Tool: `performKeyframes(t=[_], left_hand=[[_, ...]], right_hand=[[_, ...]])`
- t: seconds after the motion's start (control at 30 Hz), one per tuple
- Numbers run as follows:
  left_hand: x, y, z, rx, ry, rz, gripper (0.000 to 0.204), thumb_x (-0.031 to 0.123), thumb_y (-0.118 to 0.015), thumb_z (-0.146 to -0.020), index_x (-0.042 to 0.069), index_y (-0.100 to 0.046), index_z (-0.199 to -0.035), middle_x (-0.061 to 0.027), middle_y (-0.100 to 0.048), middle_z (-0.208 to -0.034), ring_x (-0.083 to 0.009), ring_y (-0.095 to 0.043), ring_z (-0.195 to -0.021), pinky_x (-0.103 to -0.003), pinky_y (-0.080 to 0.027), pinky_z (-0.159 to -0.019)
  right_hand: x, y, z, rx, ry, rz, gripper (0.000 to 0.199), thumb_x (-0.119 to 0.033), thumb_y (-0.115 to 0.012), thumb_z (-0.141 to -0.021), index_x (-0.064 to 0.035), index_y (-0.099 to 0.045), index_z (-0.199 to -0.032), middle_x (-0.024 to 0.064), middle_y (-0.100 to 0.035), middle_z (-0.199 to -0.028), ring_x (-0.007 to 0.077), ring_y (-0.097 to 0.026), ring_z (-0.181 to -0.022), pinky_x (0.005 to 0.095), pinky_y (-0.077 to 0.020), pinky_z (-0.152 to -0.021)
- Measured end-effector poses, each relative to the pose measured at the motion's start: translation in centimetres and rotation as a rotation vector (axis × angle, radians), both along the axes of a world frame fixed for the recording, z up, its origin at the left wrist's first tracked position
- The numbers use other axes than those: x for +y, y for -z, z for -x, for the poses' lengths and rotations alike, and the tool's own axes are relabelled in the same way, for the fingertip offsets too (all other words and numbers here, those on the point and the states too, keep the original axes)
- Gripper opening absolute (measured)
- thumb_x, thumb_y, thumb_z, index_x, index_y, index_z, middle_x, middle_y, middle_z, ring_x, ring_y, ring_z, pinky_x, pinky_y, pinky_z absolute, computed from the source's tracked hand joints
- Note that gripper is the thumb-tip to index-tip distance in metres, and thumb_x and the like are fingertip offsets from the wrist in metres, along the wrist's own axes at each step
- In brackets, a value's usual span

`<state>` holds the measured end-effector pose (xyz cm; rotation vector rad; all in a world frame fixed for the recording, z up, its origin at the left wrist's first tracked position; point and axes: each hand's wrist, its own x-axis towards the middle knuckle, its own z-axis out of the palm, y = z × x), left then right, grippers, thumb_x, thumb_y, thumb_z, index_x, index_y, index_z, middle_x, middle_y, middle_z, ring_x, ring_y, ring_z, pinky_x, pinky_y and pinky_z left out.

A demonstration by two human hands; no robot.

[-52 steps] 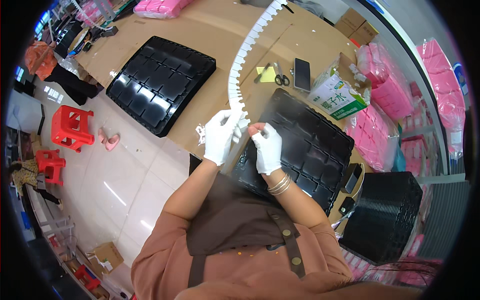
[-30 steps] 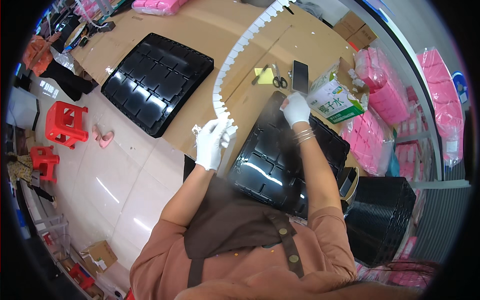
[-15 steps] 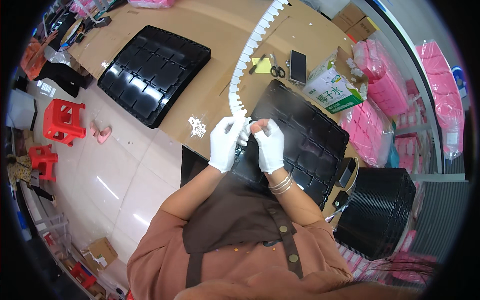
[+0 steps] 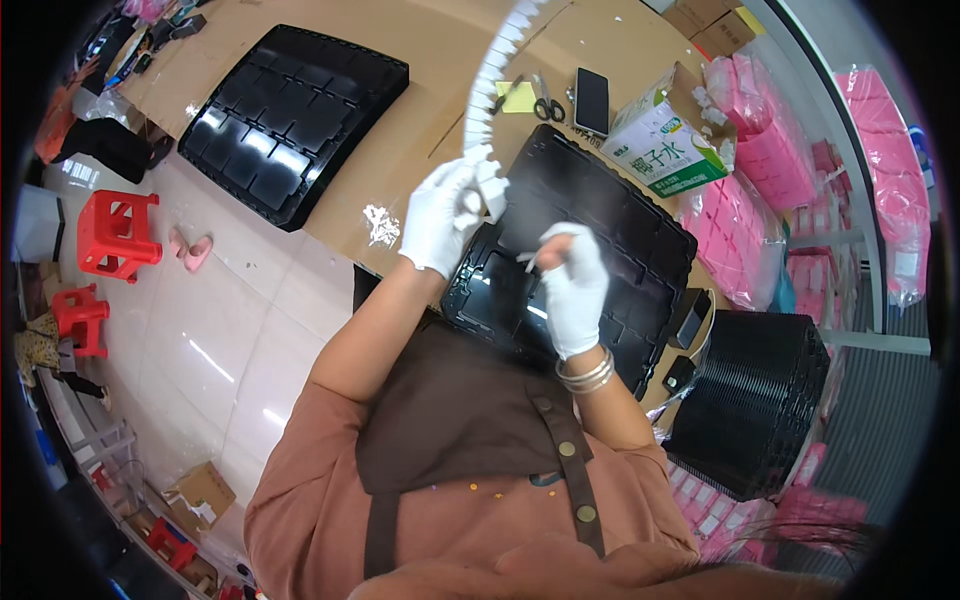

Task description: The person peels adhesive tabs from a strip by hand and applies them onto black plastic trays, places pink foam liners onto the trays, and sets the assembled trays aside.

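My left hand, in a white glove, is closed on the near end of a long white strip with a row of notches along one edge. The strip curves away toward the far edge of the table. To its right, my gloved right hand is apart from the strip, thumb and fingers pinched on a small white piece. Bare fingertips show at the pinch. Both hands are over or beside a black plastic tray with raised square panels, lying on the table in front of me.
A second black tray lies farther left, with white scraps near it. Scissors, yellow notes, a phone and a carton stand beyond my tray. Stacked black trays are at right; red stools at left.
My hands were together at the strip's near end. The right has pulled away toward me and right with a small white piece; the left has moved slightly away, still holding the strip.
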<state>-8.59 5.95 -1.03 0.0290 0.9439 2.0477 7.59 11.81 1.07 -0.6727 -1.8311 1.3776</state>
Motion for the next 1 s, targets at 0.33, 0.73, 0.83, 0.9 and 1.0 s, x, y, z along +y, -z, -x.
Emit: performKeyframes(t=[0.33, 0.73, 0.83, 0.9, 1.0], left_hand=[[-1.9, 0.3, 0.3, 0.078, -0.068, 0.094, 0.021, 0.008, -0.054, -0.093, -0.004, -0.058, -0.11, -0.014, -0.067, -0.101, -0.0075, -0.061, -0.068, -0.015, -0.044, -0.051], [-1.8, -1.0, -1.7, 0.13, -0.033, 0.149, 0.022, 0.013, -0.054, -0.096, -0.003, -0.059, -0.11, -0.0066, -0.064, -0.086, -0.0025, -0.048, -0.058, -0.014, -0.037, -0.047], [-1.8, -0.2, -2.9, 0.215, 0.023, 0.155, 0.025, 0.015, -0.054, -0.096, -0.002, -0.059, -0.114, -0.0041, -0.064, -0.085, -0.0013, -0.047, -0.058, -0.015, -0.039, -0.051], [-1.6, -0.1, -3.8, 0.253, 0.003, 0.136, 0.024, 0.016, -0.055, -0.096, -0.002, -0.06, -0.112, -0.0029, -0.063, -0.083, -0.0013, -0.047, -0.058, -0.015, -0.039, -0.051], [-1.5, 0.3, -4.7, 0.256, -0.019, 0.178, 0.024, 0.019, -0.055, -0.096, 0.0, -0.059, -0.111, -0.0025, -0.062, -0.083, -0.0029, -0.05, -0.059, -0.016, -0.038, -0.049]], right_hand=[[-3.4, 4.3, -0.2, -0.766, -0.201, -0.628, 0.006, -0.005, -0.066, -0.067, -0.0084, -0.061, -0.069, 0.0098, -0.058, -0.08, 0.0286, -0.057, -0.081, 0.0415, -0.0444, -0.07], [-0.7, 1.4, -1.7, -0.178, 0.025, -0.106, 0.01, 0.005, -0.062, -0.075, -0.0022, -0.054, -0.076, 0.0083, -0.055, -0.079, 0.0192, -0.057, -0.072, 0.0293, -0.0454, -0.067], [0.0, 0.4, 0.6, -0.009, 0.034, 0.285, 0.008, -0.005, -0.064, -0.084, -0.0015, -0.057, -0.085, 0.0042, -0.06, -0.093, 0.0103, -0.055, -0.079, 0.0235, -0.0447, -0.073], [-0.2, 0.7, 2.5, 0.065, 0.047, 0.294, 0.009, -0.007, -0.065, -0.085, -0.0025, -0.058, -0.087, 0.0023, -0.06, -0.091, 0.0086, -0.054, -0.078, 0.0226, -0.0438, -0.073], [-0.2, 1.9, 3.4, 0.065, 0.089, 0.363, 0.009, -0.005, -0.065, -0.084, -0.0027, -0.057, -0.087, -0.0012, -0.058, -0.08, 0.0062, -0.051, -0.073, 0.021, -0.0423, -0.068]])
